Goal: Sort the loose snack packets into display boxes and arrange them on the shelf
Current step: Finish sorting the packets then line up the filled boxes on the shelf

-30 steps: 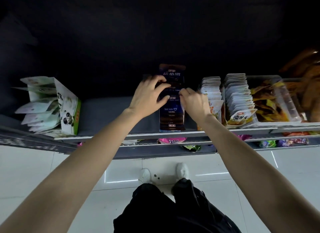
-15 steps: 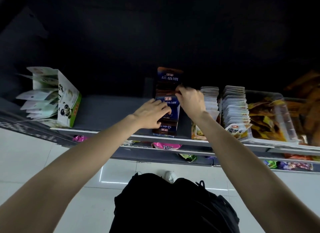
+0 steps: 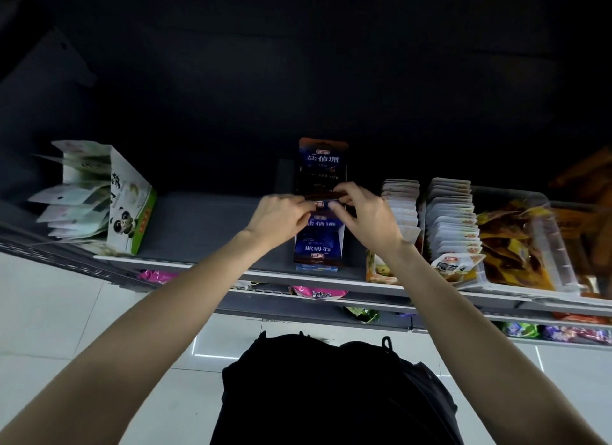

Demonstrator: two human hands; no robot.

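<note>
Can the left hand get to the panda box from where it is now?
Probably yes. The shelf between the left hand and the panda box shows nothing standing on it, though that hand is pinching a dark packet.

Two bare hands reach forward to a grey shelf [image 3: 205,226]. The left hand [image 3: 281,217] and the right hand [image 3: 367,216] meet over a dark blue display box [image 3: 318,245], their fingers pinching the top edge of a blue snack packet [image 3: 323,196] between them. Just beyond the hands another blue packet [image 3: 323,163] stands upright at the back of the box. Well left of the left hand sits a panda-printed box [image 3: 130,212] of pale packets. Just right of the right hand stand rows of white packets [image 3: 452,212], then a clear tray [image 3: 546,245] of yellow-brown snacks.
</note>
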